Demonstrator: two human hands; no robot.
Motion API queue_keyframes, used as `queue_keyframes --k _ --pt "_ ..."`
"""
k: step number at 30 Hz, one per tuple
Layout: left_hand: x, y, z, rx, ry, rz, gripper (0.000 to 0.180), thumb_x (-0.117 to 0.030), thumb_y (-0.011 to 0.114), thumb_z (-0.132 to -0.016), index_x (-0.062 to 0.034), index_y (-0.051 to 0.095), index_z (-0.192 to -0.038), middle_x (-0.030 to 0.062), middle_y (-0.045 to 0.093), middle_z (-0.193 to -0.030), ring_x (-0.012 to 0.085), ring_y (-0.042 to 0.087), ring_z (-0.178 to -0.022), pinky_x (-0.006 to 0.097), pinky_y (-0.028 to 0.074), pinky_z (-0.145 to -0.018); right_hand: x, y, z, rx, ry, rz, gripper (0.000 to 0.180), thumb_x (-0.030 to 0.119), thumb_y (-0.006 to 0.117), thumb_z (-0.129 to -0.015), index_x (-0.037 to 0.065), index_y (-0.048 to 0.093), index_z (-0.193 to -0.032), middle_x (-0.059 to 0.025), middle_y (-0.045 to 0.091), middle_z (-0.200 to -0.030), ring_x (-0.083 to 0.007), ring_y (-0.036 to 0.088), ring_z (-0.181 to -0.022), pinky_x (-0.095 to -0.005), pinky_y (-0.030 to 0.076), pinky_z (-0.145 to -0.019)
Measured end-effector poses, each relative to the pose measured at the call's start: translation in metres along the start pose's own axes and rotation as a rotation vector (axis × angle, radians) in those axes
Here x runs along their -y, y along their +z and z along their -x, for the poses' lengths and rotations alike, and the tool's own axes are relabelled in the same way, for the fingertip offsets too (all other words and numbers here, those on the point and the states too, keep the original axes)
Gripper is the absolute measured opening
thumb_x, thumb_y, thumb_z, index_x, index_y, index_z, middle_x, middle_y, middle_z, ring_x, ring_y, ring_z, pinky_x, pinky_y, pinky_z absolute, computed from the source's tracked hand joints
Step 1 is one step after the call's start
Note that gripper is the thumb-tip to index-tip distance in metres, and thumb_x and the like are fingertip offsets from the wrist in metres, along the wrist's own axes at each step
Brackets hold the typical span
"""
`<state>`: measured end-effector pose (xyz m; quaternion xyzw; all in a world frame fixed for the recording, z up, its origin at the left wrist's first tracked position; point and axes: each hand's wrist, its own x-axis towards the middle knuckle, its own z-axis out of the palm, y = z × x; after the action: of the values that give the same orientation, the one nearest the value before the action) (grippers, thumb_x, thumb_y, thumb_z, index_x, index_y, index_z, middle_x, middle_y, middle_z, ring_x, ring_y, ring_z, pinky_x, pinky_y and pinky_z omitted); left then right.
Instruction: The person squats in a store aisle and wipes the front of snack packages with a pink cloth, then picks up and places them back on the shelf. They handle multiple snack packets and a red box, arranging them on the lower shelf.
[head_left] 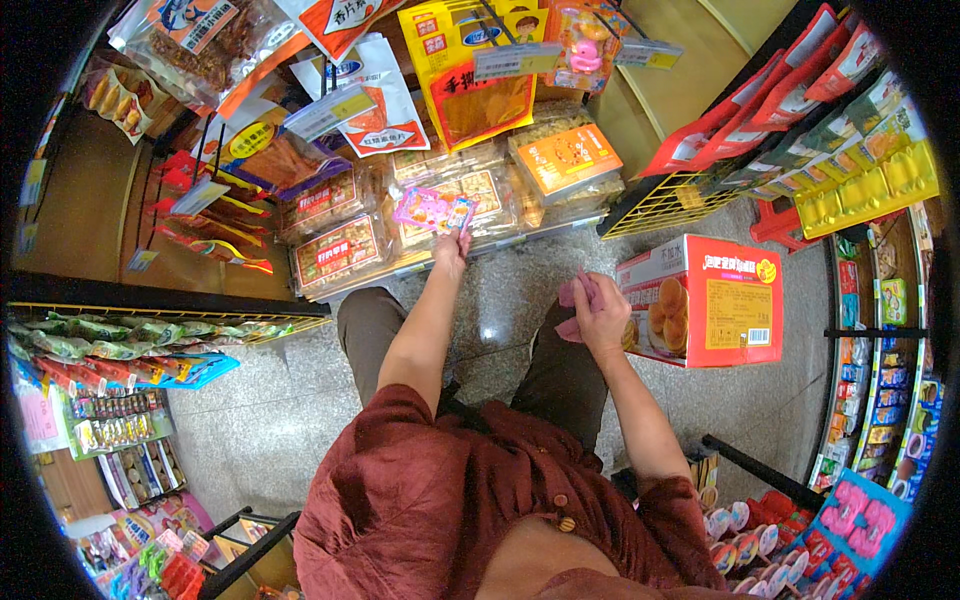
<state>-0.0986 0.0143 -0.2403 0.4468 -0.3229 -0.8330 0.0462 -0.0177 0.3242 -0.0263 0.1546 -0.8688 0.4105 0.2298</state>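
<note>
The left hand (452,246) pinches a pink snack packet (433,211) against the boxed biscuits on the shelf (470,262). The right hand (603,312) is closed around a pink cloth (573,296), just beside a red cake box (712,300).

The left hand (452,248) is reaching far forward, its fingers (462,236) pinching the near edge of a small pink packet (433,211) held against the clear snack boxes (455,195) stacked on the low shelf. The right hand (603,312) is hovering nearer, on the right, gripping a pink cloth (572,297) just beside a red carton of round cakes (705,298) that is sitting on the grey floor (500,300). Orange and yellow snack bags (470,80) are hanging above the boxes. A yellow wire rack (665,200) is standing at the far right.
</note>
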Motion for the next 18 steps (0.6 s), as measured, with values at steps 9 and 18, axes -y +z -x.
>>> queue_keyframes --k 9,18 --pt "0.003 -0.033 0.203 0.326 0.378 -0.434 0.019 -0.024 0.045 -0.100 -0.0069 0.053 -0.100 0.0051 0.064 -0.092 0.0137 0.065 -0.073 0.024 0.047 -0.061 0.008 0.006 0.001 -0.035 -0.032 -0.044 0.017 0.015 0.071 -0.078 0.005 0.062 -0.088 -0.0117 0.064 -0.078 -0.0306 0.063 -0.067 -0.0369 0.051 -0.059" --pt "0.017 -0.039 0.288 0.487 0.496 -0.607 0.015 -0.005 0.045 -0.094 -0.0012 0.060 -0.094 0.0022 0.063 -0.084 0.0081 0.059 -0.070 0.023 0.045 -0.060 0.091 0.028 0.038 0.164 -0.446 -0.242 0.034 0.018 0.066 -0.077 0.012 0.060 -0.110 -0.0099 0.056 -0.112 -0.0257 0.058 -0.099 -0.0367 0.049 -0.077"
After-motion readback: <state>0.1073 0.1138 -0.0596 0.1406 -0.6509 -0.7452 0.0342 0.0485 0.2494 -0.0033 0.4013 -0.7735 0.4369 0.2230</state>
